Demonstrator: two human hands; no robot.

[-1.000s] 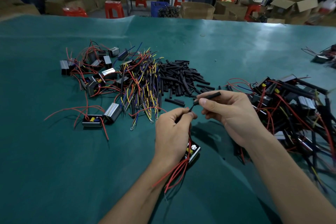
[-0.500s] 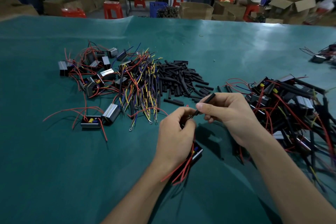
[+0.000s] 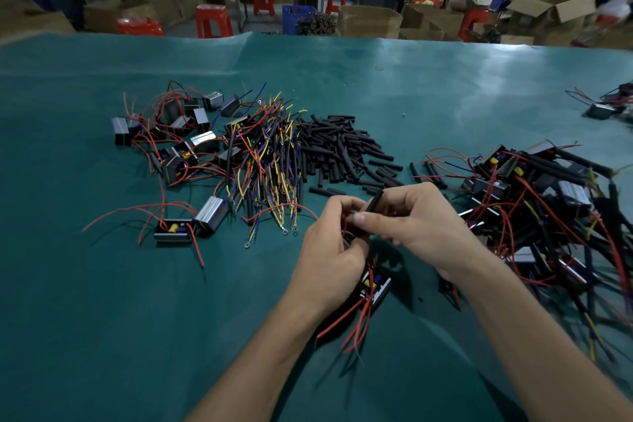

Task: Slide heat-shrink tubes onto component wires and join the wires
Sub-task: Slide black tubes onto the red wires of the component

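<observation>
Both hands [image 3: 376, 233] pinch one black tube [image 3: 374, 203].

Matt black tubes [image 3: 342, 151]; shiny metal component casings [image 3: 211, 216]; smooth green table cover [image 3: 102, 319]

My green table [image 3: 445, 86] carries component boxes [image 3: 205, 142] at left, coloured wires [image 3: 270, 161] and black tubes [image 3: 339, 147] centre, wired units [image 3: 548, 195] right.

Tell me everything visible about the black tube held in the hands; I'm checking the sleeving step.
The heat-shrink tube is a short, matte black, rubbery-looking sleeve, tilted with its far end up and free. The right hand pinches its lower part between thumb and fingers; the left hand meets that end, gripping a red wire. Whether the wire is inside is hidden.
</observation>
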